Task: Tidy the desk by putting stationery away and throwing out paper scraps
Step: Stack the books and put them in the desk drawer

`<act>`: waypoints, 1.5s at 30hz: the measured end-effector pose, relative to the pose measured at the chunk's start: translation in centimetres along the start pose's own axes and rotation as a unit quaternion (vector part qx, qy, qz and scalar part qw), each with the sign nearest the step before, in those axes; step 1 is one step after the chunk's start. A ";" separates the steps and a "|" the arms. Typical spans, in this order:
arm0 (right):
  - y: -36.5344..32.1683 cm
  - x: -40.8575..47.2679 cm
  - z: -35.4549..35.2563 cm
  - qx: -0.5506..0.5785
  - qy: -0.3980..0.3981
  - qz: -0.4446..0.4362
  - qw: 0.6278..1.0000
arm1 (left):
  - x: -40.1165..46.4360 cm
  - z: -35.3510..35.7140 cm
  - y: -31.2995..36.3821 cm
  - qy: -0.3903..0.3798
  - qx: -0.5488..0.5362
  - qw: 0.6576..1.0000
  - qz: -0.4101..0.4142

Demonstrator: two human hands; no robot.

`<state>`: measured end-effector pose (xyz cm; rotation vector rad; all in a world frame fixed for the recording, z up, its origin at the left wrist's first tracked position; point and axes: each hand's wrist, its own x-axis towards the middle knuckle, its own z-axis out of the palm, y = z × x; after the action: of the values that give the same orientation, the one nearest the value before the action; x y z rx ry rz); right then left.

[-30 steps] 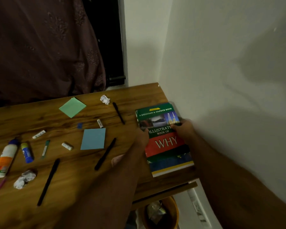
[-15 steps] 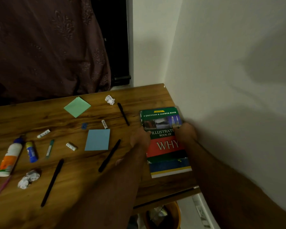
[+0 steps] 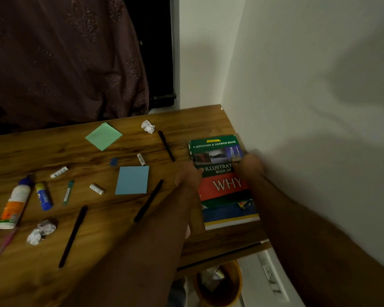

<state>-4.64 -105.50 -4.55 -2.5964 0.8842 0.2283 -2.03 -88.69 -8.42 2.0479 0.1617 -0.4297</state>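
Lying on the bench (image 3: 53,151), from the left, are counted one glue bottle (image 3: 15,203), one glue stick (image 3: 43,196), two paper scraps (image 3: 41,232), two sticky pads (image 3: 132,180) and three pens (image 3: 73,235). The book (image 3: 220,180), pushed nearer the wall than before, is gripped by the left hand (image 3: 187,173) and right hand (image 3: 251,165). Scraps are held in the bin (image 3: 217,282) below.

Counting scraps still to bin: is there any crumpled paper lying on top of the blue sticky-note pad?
No: the blue pad has nothing on it; the two crumpled scraps lie apart from it on the desk.
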 end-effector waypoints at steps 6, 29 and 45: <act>-0.7 -2.9 -0.7 -0.008 0.060 -0.090 0.994 | -4.3 -1.8 1.9 0.015 0.077 0.994 0.073; 6.1 -22.9 9.6 0.147 -0.019 -0.100 0.984 | -21.2 -4.2 -9.5 -0.032 0.249 0.957 0.147; 6.8 -29.4 18.2 0.675 -0.201 0.366 0.608 | -27.6 -7.7 -21.8 0.014 -0.484 0.814 -0.320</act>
<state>-32.52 -86.72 -15.16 -0.6491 1.1831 0.2024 -32.17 -69.46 -12.70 0.9354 0.9110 -0.5665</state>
